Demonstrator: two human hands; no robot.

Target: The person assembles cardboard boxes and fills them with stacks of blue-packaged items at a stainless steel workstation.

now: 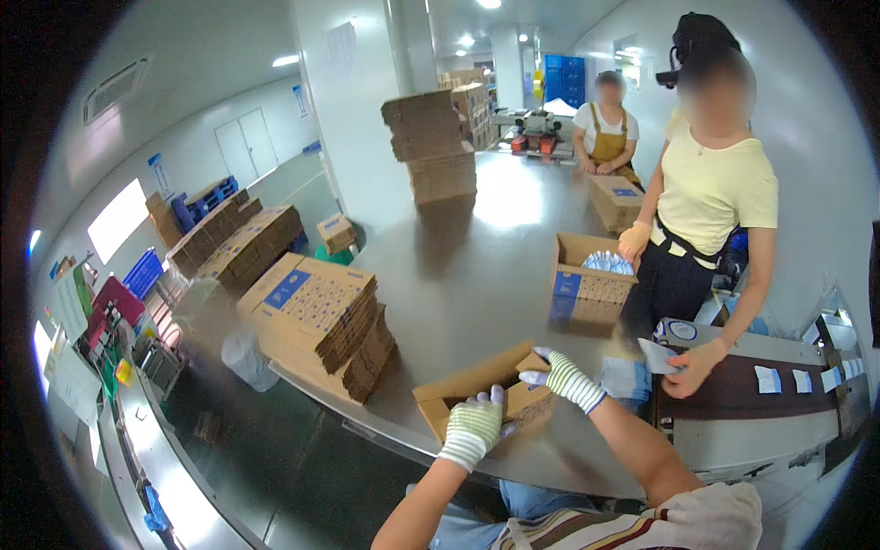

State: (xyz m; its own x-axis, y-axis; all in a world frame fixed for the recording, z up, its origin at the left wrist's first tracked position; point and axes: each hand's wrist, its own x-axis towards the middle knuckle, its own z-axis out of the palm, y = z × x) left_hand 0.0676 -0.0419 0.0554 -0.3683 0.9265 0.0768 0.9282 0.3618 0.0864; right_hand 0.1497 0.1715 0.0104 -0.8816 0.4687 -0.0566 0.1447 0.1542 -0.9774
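An open cardboard box (440, 394) tilts on the near edge of the metal table, right in front of me. My left hand (473, 427), in a striped knit glove with pale purple fingertips, grips the near wall, its fingers over the rim. At the box's right end my right hand (570, 379), gloved the same way, holds the upper edge between thumb and fingers. The box's inside is mostly hidden by its walls and my hands. Just right of my right hand lies a pile of blue-and-white packets (625, 378).
Flattened cartons (316, 298) are stacked at the table's left edge, with another tall stack (440, 179) farther back. A co-worker (715, 183) on the right holds a packet (657, 356) beside a conveyor (733, 390) and touches a packet-filled box (596, 286). Another person (607, 128) sits beyond.
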